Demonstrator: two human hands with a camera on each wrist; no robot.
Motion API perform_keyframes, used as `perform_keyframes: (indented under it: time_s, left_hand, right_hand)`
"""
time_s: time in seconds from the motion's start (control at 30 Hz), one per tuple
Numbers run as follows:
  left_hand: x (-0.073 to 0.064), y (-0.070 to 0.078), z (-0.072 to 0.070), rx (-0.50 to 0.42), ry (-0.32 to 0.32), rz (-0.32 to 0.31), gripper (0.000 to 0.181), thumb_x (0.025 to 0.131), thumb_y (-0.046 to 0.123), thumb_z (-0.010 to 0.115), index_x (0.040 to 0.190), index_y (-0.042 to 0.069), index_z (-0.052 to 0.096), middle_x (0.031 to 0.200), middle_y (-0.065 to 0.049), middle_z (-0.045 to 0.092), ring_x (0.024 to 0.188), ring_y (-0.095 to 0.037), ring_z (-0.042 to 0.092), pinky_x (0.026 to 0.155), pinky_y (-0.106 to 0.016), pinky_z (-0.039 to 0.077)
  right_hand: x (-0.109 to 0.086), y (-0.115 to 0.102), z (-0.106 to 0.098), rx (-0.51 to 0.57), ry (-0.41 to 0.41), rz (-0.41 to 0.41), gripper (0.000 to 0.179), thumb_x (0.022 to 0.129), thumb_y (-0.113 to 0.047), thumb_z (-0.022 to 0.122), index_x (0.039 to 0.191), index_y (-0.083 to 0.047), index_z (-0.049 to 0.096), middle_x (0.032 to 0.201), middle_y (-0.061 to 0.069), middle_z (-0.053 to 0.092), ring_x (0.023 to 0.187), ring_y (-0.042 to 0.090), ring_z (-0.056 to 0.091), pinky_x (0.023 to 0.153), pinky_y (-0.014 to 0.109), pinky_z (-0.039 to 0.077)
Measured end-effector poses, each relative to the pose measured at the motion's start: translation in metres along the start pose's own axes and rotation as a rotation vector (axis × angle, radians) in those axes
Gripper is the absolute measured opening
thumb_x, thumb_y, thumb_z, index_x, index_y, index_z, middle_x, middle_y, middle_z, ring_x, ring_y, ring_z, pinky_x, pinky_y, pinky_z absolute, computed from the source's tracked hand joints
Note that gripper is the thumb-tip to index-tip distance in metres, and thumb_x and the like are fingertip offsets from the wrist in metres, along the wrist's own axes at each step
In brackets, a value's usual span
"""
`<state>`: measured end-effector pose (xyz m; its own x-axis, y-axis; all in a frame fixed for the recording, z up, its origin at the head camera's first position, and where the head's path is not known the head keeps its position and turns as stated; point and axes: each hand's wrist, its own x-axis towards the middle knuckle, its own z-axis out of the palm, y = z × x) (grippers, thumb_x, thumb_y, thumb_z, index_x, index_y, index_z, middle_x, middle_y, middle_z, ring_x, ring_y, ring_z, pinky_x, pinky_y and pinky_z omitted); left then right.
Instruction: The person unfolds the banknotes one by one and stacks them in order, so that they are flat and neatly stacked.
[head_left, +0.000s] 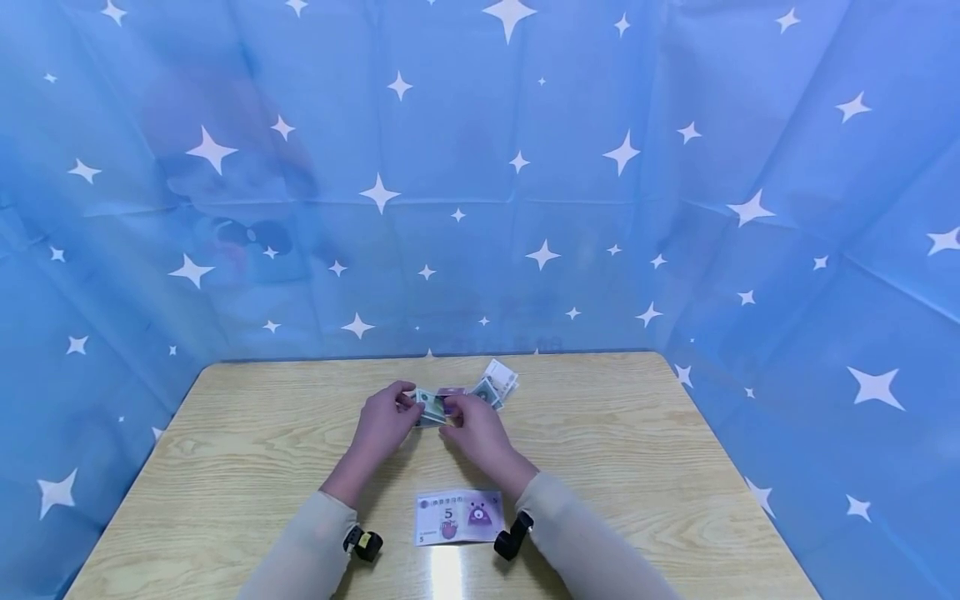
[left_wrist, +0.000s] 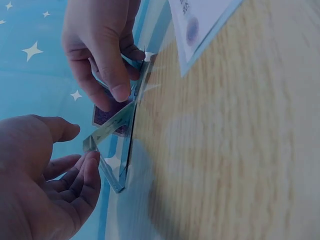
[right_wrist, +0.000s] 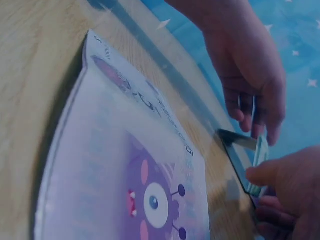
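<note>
Near the table's far edge, both hands hold a green play banknote [head_left: 430, 406]. My left hand [head_left: 384, 418] pinches its left end between the fingertips; in the right wrist view that left hand [right_wrist: 252, 85] reaches down from the top. My right hand [head_left: 480, 427] grips the other side, its thumb [right_wrist: 262, 173] pressed against the green notes [right_wrist: 258, 162]. The left wrist view shows one green note [left_wrist: 114, 123] bent up off a darker note lying underneath. Behind the hands lies a purple note [head_left: 452, 391], partly covered by the right fingers.
A purple-and-white 5 note [head_left: 459, 517] with a one-eyed monster lies flat between the forearms. Past the right hand, a teal note [head_left: 486, 392] and a whitish note [head_left: 500, 375] overlap. A blue starry curtain [head_left: 465, 275] hangs behind the wooden table [head_left: 630, 467].
</note>
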<state>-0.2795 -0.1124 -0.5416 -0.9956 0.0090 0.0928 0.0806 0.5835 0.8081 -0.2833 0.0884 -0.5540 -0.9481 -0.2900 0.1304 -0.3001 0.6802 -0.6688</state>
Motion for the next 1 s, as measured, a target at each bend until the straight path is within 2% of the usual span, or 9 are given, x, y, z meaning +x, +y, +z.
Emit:
perform_keyframes:
  time_s: [0.4, 0.7, 1.0]
  left_hand:
    - [0.007, -0.005, 0.003, -0.024, -0.015, -0.013, 0.040, 0.100, 0.007, 0.077, 0.139, -0.001, 0.070, 0.101, -0.007, 0.075, 0.085, -0.019, 0.069, 0.072, -0.034, 0.056]
    - [0.008, -0.012, 0.005, -0.010, -0.022, 0.009, 0.038, 0.097, 0.001, 0.079, 0.134, -0.002, 0.073, 0.094, -0.004, 0.072, 0.080, -0.016, 0.065, 0.073, -0.034, 0.054]
    - [0.010, -0.016, 0.007, -0.032, -0.022, 0.003, 0.041, 0.097, 0.000, 0.079, 0.136, -0.003, 0.070, 0.093, -0.002, 0.071, 0.081, -0.014, 0.065, 0.075, -0.032, 0.055]
  right_hand:
    - [0.007, -0.002, 0.006, -0.011, 0.008, 0.036, 0.052, 0.092, -0.008, 0.091, 0.141, -0.008, 0.073, 0.122, 0.006, 0.076, 0.102, 0.017, 0.070, 0.090, 0.036, 0.061]
    - [0.012, 0.001, 0.010, -0.033, 0.010, 0.035, 0.045, 0.091, -0.007, 0.091, 0.135, -0.006, 0.078, 0.102, 0.001, 0.076, 0.092, 0.015, 0.069, 0.082, 0.034, 0.060]
    - [0.014, 0.003, 0.012, -0.043, 0.016, 0.032, 0.044, 0.091, -0.006, 0.091, 0.134, -0.006, 0.078, 0.100, -0.001, 0.073, 0.090, 0.013, 0.067, 0.080, 0.033, 0.059]
